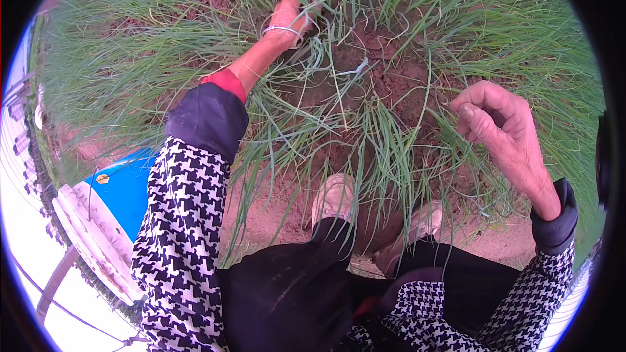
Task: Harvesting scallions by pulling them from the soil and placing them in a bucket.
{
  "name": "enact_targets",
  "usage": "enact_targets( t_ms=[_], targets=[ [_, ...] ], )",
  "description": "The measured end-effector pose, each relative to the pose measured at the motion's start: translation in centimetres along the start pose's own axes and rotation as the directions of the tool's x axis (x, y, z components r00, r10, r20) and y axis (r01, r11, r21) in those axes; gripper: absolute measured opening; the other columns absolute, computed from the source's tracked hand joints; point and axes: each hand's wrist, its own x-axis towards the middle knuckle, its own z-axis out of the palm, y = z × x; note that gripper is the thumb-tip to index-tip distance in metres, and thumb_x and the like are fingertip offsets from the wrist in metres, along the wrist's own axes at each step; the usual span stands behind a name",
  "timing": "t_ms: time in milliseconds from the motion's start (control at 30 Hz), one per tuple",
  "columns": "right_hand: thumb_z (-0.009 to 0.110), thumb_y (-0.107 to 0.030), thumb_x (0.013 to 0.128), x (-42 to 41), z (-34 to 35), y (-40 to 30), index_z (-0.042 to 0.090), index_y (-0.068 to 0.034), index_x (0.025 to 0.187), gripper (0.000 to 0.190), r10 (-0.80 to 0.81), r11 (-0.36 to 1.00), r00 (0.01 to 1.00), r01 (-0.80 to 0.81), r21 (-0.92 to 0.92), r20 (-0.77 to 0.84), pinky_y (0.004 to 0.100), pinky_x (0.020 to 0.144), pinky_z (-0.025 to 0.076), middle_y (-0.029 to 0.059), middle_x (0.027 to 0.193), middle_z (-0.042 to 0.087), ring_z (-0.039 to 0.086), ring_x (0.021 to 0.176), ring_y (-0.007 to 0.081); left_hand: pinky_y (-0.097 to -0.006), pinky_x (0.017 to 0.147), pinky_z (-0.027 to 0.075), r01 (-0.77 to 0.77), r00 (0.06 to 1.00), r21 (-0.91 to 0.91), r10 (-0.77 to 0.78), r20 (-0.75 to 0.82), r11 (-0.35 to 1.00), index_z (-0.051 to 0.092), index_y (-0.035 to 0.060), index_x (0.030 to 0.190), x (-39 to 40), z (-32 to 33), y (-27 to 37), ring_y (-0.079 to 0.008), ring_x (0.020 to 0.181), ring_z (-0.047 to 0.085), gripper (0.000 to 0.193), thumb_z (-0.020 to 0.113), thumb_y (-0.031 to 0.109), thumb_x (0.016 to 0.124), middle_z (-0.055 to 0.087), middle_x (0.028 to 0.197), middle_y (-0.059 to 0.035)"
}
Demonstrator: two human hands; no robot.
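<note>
Green onion-like plants with long thin leaves (381, 122) spread over reddish-brown soil (386, 54). My left hand (292, 17), with a pale bangle at the wrist, reaches into the leaves at upper centre; leaves cover its fingers, so its grip cannot be made out. My right hand (499, 124) is raised over the plants at the right. Its fingers are curled and its thumb lies against the index finger, with nothing visible between them. Between the hands, a pale bluish limp leaf (359, 66) lies on the soil.
My two light shoes (336, 198) stand on bare soil at the near edge of the plants. At the left, beside my sleeve, is a blue object (127, 176) next to a white, dirt-marked panel-like piece (98, 239). A curved bar (56, 281) shows at the lower left.
</note>
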Motion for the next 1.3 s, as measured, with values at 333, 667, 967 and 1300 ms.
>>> enact_targets(
  t_ms=[333, 667, 967, 1300],
  targets=[
    [0.053, -0.020, 0.090, -0.4, -0.6, 0.8, 0.059, 0.002, 0.091, 0.023, 0.021, 0.999, 0.999, -0.023, -0.042, -0.036, 0.0230, 0.062, 0.045, 0.0022, 0.079, 0.057, 0.055, 0.071, 0.0084, -0.0426, 0.072, 0.049, -0.323, 0.941, 0.701, 0.136, 0.310, 0.635, 0.065, 0.0043, 0.098, -0.8, 2.1, 3.5, -0.0405, 0.083, 0.061, 0.030, 0.067, 0.025, 0.076, 0.063, 0.086, -0.0239],
    [0.053, -0.018, 0.090, -0.2, -0.4, 0.6, 0.059, 0.002, 0.091, 0.021, 0.059, 0.998, 0.997, -0.060, -0.023, -0.047, 0.0227, 0.062, 0.045, 0.0019, 0.077, 0.056, 0.053, 0.069, 0.0077, -0.0349, 0.070, 0.048, -0.203, 0.971, 0.419, 0.238, -0.032, 0.885, 0.065, 0.0015, 0.098, -4.6, 2.9, 4.1, -0.0221, 0.074, 0.064, 0.034, 0.070, 0.027, 0.075, 0.068, 0.084, -0.0154],
    [0.053, -0.020, 0.089, 0.4, -0.2, 0.6, 0.059, 0.002, 0.090, 0.022, -0.015, 0.999, 1.000, 0.015, -0.031, -0.008, 0.0230, 0.063, 0.045, 0.0013, 0.077, 0.055, 0.053, 0.070, 0.0082, -0.0343, 0.071, 0.051, -0.178, 0.981, 0.273, 0.191, -0.024, 0.945, 0.064, -0.0042, 0.095, -1.9, 3.3, 4.0, -0.0244, 0.073, 0.065, 0.040, 0.071, 0.027, 0.071, 0.066, 0.082, -0.0180],
    [0.053, -0.020, 0.090, 0.2, -0.1, 0.8, 0.059, 0.002, 0.093, 0.023, 0.039, 0.999, 0.999, -0.040, -0.024, -0.027, 0.0238, 0.063, 0.047, 0.0021, 0.079, 0.056, 0.055, 0.071, 0.0083, -0.0470, 0.076, 0.048, -0.377, 0.896, 0.723, 0.427, 0.126, 0.579, 0.060, 0.0007, 0.098, -3.0, 5.8, 4.4, -0.0403, 0.082, 0.060, 0.031, 0.068, 0.020, 0.075, 0.061, 0.089, -0.0230]
  ],
)
